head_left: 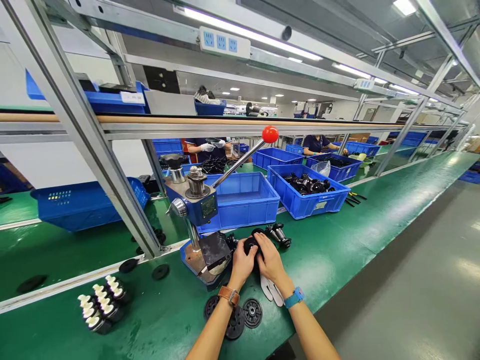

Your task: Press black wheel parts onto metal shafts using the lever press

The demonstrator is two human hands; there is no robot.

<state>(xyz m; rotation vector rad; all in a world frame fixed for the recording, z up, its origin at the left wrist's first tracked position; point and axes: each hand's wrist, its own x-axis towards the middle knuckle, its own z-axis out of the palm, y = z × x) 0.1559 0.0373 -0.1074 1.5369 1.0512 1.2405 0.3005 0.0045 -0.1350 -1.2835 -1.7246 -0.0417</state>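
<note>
Both hands meet around a black round part [250, 243] over the green bench. My left hand [243, 260], with a brown strap on the wrist, has its fingers closed on the part's left side. My right hand [270, 257], wearing a blue wristband, wraps the other side; its fingers partly hide the part. Just left of them stands a hand press [204, 210] with a red-knobbed lever. Black and silver hubs [278, 235] lie beyond my right hand. Black ribbed discs [252, 313] lie below my wrists, and a white glove [270, 291] is under my right forearm.
Behind the press stand an empty blue bin [243, 200] and a blue bin [309, 192] of black parts. White-topped black parts [101, 305] stand at left near loose discs [160, 271]. A metal post [93, 135] rises at left. Two people work across the bench.
</note>
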